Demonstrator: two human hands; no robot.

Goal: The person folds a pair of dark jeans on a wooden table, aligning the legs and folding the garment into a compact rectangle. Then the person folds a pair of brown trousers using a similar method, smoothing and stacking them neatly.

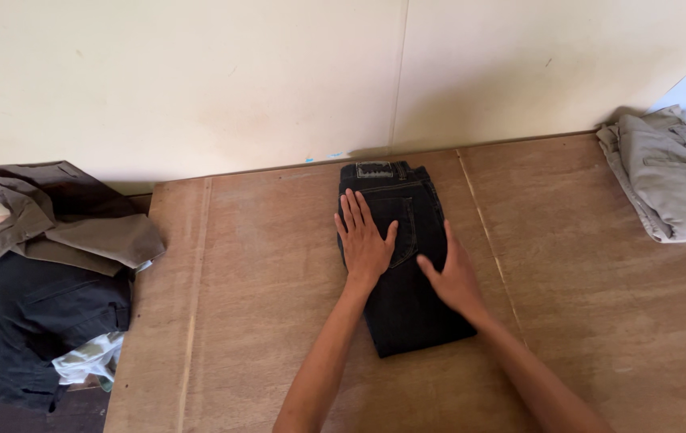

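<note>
Flat hands (407,261), folded black denim jeans (403,305)

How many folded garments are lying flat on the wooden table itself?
2: black jeans at the centre under both hands, and a grey folded garment at the far right edge. The left-hand clothes heap may hide others.
</note>
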